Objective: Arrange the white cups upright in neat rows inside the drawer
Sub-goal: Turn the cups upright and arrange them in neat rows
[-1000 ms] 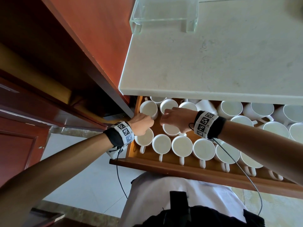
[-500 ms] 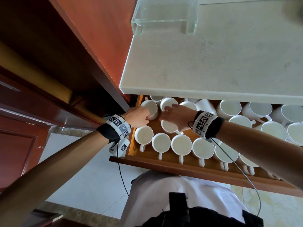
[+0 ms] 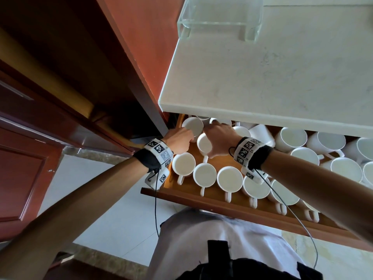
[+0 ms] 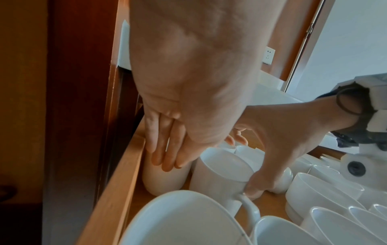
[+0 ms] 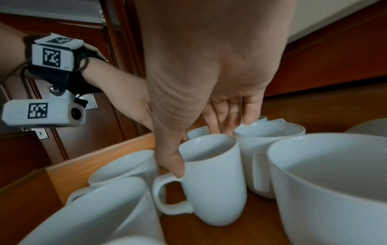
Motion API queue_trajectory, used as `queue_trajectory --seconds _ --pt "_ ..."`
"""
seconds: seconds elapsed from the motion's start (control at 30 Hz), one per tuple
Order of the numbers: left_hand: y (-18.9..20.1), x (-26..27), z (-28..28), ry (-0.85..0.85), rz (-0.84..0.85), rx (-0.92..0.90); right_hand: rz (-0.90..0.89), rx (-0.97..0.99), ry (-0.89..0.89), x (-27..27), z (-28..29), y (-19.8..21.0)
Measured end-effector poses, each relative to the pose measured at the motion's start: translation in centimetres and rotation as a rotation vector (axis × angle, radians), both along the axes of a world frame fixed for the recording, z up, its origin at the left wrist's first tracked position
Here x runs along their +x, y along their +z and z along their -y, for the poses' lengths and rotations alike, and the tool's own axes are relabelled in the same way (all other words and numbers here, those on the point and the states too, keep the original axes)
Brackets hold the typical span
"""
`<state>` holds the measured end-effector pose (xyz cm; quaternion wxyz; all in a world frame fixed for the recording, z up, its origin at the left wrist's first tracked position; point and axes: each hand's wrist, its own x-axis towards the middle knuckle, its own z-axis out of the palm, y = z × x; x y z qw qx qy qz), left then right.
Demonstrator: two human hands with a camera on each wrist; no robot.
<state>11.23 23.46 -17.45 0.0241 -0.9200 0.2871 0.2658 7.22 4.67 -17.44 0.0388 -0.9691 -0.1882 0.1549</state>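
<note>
An open wooden drawer [image 3: 222, 204] holds several white cups; a front row [image 3: 204, 174] stands upright with handles toward me. My left hand [image 3: 180, 138] reaches the back left corner, its straight fingers [image 4: 165, 157] lying against the side of an upright cup [image 4: 165, 179] beside the drawer's left wall. My right hand [image 3: 219, 136] grips the neighbouring upright cup [image 5: 211, 179] over its rim, the thumb [image 5: 176, 165] pressed just above the handle and the fingers at the far rim. One cup [image 3: 260, 134] further right leans tilted.
A pale stone counter [image 3: 262, 77] overhangs the drawer's back and hides the rearmost cups. A clear glass box [image 3: 220, 15] sits on it. A dark wooden cabinet [image 3: 121, 57] stands close on the left. More cups [image 3: 343, 168] crowd the drawer's right side.
Both hands have moved deeper toward the drawer's back left corner. The left hand left the front row for the corner cup, and the right hand's cup now stands beside it.
</note>
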Motion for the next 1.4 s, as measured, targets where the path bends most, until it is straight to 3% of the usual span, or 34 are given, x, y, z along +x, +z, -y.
queue_trajectory --seconds 0.17,0.33,0.57,0.97,1.4 --pt "0.7 -0.4 -0.4 0.123 0.139 -0.112 -0.007 -0.003 -0.022 0.1 -1.4 -0.4" --pt "0.7 0.5 -1.0 0.048 0.228 -0.186 0.004 0.081 -0.048 -0.4 -1.8 -1.0" --pt "0.1 0.9 -0.5 -0.032 0.203 -0.114 0.018 0.109 -0.053 -0.5 -2.2 -0.6" --pt "0.3 1.6 0.9 -0.035 0.313 -0.099 -0.035 0.171 -0.06 -0.7 -2.3 -0.7" --pt "-0.4 2.5 0.8 -0.076 0.303 -0.031 -0.131 0.216 -0.135 -0.4 -1.8 -1.2"
